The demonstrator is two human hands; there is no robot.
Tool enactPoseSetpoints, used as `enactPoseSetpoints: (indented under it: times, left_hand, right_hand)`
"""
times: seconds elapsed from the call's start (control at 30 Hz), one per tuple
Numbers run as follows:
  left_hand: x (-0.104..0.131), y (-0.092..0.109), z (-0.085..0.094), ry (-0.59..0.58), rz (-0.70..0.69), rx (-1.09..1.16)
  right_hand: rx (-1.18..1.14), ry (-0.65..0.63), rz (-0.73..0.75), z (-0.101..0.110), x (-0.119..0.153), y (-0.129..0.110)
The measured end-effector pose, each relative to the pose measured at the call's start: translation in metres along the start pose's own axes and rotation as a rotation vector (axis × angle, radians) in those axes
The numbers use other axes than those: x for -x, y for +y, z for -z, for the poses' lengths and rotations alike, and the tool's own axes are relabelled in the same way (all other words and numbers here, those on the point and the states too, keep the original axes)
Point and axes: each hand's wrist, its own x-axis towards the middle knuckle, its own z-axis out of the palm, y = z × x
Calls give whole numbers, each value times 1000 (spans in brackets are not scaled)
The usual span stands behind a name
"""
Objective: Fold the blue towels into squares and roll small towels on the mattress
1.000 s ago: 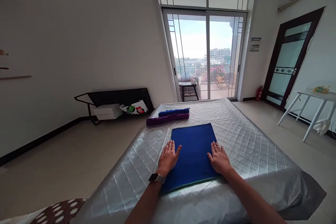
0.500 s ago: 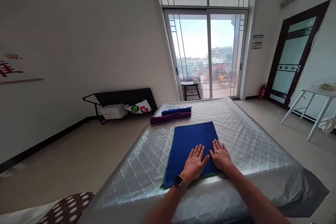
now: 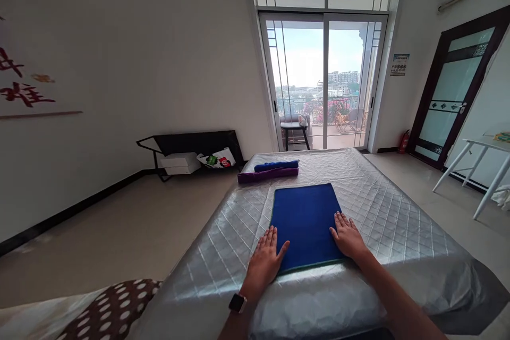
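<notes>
A blue cloth (image 3: pixel 306 223) with a thin green edge lies flat on a silver quilted cover (image 3: pixel 223 244). At the cloth's near left edge rests my left hand (image 3: pixel 265 257), flat, its thumb apart and over the blue fabric; a smartwatch (image 3: pixel 238 303) is on that wrist. My right hand (image 3: pixel 347 235) lies on the right edge of the cloth with fingers stretched out. Neither hand grips anything. Beyond the cloth, a rolled blue cloth (image 3: pixel 276 166) and a rolled purple cloth (image 3: pixel 268 175) lie side by side.
The silver cover drapes over a broad bed-like surface. A black rack (image 3: pixel 195 144) with a white box (image 3: pixel 180 163) stands by the left wall. A white stool (image 3: pixel 488 144) is at right. Brown dotted fabric (image 3: pixel 109 311) lies at lower left.
My left hand has slid left from the cloth's middle to its left edge. The right hand stays at the right edge. The view has turned slightly left.
</notes>
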Motion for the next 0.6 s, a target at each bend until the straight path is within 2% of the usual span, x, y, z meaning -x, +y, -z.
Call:
enactPoseSetpoints:
  times: [0.13, 0.27, 0.37, 0.43, 0.5, 0.6]
  left_hand:
    - [-1, -1, -6, 57, 0, 14]
    - [0, -8, -7, 50, -6, 4]
    - [-1, 4, 0, 49, 17, -37]
    - [-4, 30, 7, 73, 8, -47]
    - [-8, 68, 13, 62, -54, -22]
    - [-16, 130, 20, -51, -188, 44]
  right_hand:
    - [3, -24, 10, -5, 19, 0]
    - [-4, -61, -10, -3, 28, -4]
    - [-14, -64, -26, 1, 29, -8]
    - [-25, -58, -26, 3, 29, -10]
    - [-26, -53, -19, 3, 30, -10]
    - [-1, -53, -4, 0, 29, -8]
